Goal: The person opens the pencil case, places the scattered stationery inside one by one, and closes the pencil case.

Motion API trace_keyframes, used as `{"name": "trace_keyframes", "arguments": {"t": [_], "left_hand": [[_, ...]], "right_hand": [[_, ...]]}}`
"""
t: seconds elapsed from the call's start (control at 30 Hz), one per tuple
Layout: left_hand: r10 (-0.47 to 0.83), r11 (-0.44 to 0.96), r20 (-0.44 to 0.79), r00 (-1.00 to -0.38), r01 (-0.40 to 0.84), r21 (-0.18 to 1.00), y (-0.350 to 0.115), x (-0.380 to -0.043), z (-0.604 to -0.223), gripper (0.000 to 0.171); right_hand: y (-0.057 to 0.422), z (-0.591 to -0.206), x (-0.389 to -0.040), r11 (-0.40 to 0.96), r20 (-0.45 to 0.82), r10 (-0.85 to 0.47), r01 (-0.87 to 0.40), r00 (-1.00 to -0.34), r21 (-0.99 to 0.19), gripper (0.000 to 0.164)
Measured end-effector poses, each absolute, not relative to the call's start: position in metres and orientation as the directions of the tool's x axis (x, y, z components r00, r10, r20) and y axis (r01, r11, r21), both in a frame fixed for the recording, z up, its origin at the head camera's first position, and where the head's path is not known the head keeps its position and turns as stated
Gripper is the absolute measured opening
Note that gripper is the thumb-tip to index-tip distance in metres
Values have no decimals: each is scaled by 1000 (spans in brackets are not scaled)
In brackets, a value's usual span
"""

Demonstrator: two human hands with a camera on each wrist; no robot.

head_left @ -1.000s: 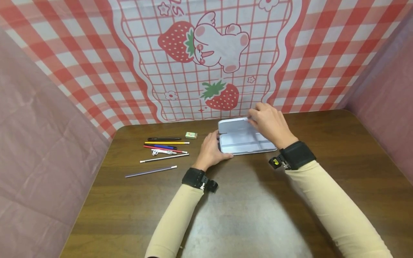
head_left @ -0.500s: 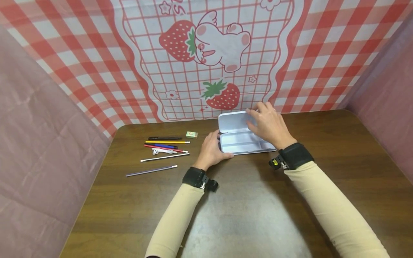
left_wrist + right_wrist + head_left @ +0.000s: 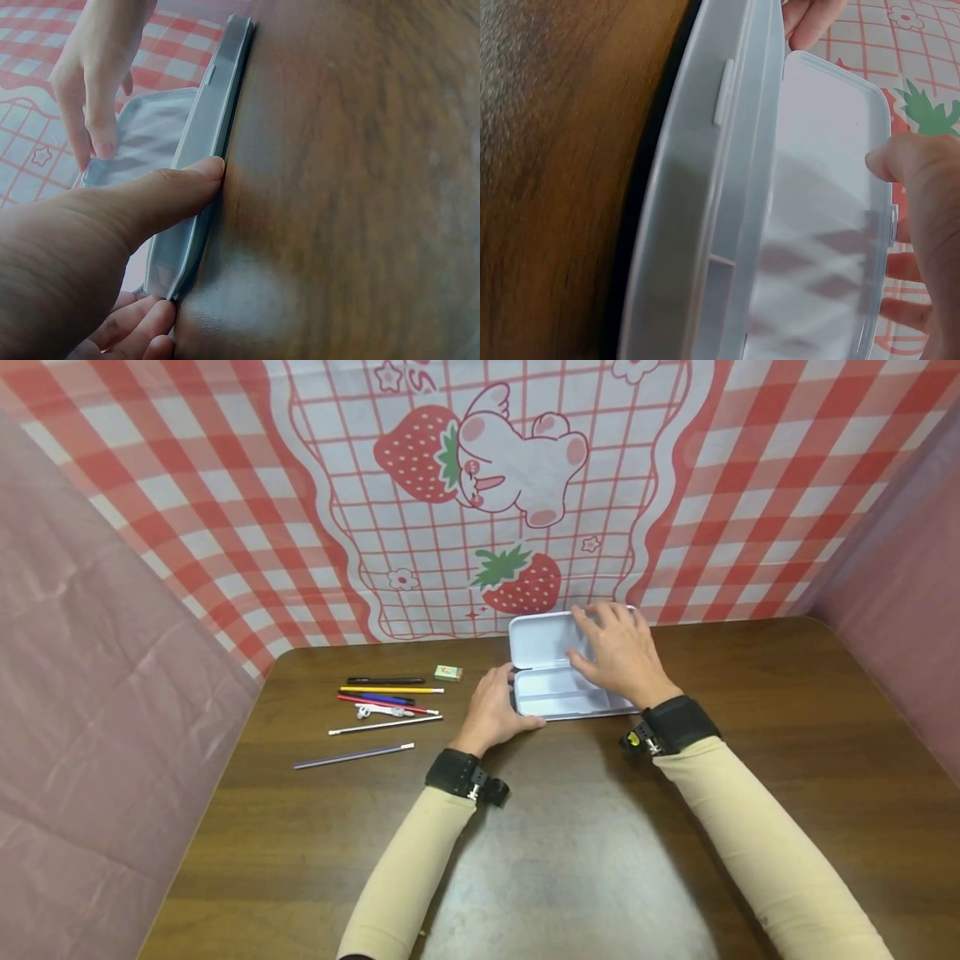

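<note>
A pale, hinged pencil case [image 3: 555, 703] stands open at the back of the table. Its lid [image 3: 832, 150] leans up and back toward the cloth, and a divider [image 3: 721, 259] splits the tray. My left hand [image 3: 491, 714] grips the case's left end, thumb along the front edge and fingers round the end. At the lid's right part is my right hand [image 3: 618, 652]. Its thumb lies over the inner side of the rim, while the other fingers reach behind the lid's edge; their tips are partly hidden.
Left of the case lie a boxed eraser [image 3: 448, 673], a black pen [image 3: 386, 681], a yellow pencil [image 3: 390, 690], a blue pen [image 3: 401, 700], a red pencil [image 3: 375, 699], a white compass-like tool [image 3: 382, 712] and two more pencils. A checkered cloth [image 3: 300, 527] hangs behind.
The lid has swung further back and stands wider open. My right hand's fingers have spread along its edge. My left hand has kept its place on the case's end.
</note>
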State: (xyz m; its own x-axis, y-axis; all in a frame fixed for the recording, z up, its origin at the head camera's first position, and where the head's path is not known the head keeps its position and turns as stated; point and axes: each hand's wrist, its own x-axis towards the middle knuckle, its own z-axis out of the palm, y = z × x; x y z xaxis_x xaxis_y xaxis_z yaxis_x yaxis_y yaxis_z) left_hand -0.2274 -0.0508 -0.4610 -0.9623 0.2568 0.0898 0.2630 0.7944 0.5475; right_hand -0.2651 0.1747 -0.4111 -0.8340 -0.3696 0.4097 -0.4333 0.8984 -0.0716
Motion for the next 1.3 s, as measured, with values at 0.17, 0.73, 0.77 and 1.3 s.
{"name": "trace_keyframes", "arguments": {"t": [0.17, 0.73, 0.77, 1.3], "left_hand": [[260, 796, 90, -962, 266, 543, -51, -226, -459, 104], [267, 809, 50, -962, 252, 531, -51, -226, -460, 97], [267, 809, 49, -962, 252, 532, -51, -226, -460, 97], [269, 806, 52, -962, 254, 535, -51, -225, -459, 97]], "right_hand": [[173, -414, -267, 916, 334, -341, -391, -879, -94, 74], [169, -433, -272, 923, 147, -331, -352, -932, -153, 87], [169, -433, -272, 923, 139, -331, -351, -933, -155, 87], [170, -425, -268, 929, 148, -331, -349, -932, -123, 83]]}}
